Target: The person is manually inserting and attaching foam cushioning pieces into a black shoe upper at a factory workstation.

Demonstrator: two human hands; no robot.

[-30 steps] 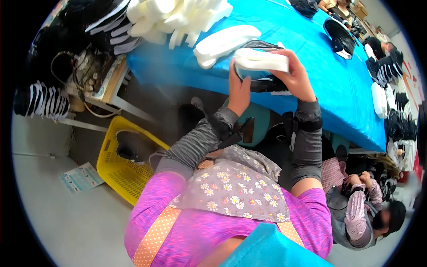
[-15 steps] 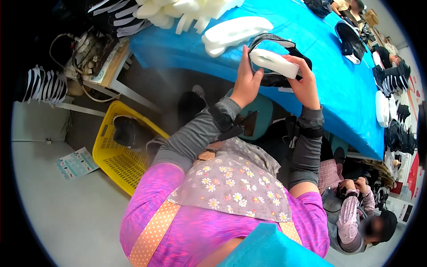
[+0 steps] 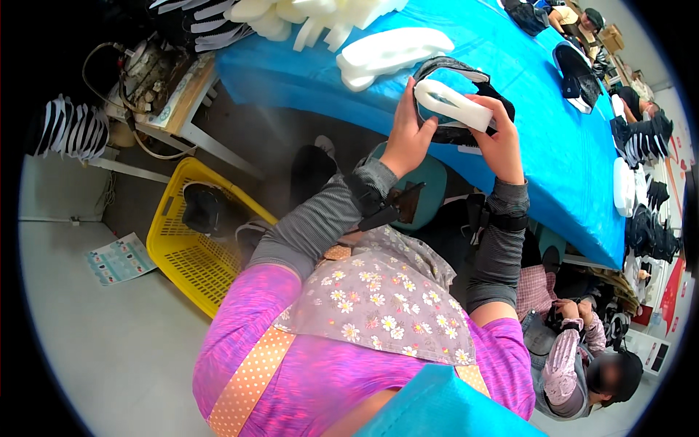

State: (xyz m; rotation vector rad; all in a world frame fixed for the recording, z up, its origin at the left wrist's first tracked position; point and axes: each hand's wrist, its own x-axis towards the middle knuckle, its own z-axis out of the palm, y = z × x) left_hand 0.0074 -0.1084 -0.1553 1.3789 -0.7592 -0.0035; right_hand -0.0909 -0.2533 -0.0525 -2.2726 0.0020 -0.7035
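Note:
Over the near edge of the blue-covered table, I hold up a black fabric piece shaped like an open ring. A thick white foam piece with a long slot lies across its opening. My left hand is closed on the left side of the black piece, thumb on the inner side near the foam. My right hand grips the right end of the foam between thumb and fingers. The black piece passes behind those fingers; whether they also grip it is hidden.
White foam pieces lie beyond my hands, near a cream foam pile. A yellow basket at the left holds a black item. Farther right is a black-and-white piece. A seated co-worker is at the lower right.
Both hands keep the same hold on the black piece and the foam. The whole view has shifted slightly; the foam sits at nearly the same angle within the black piece.

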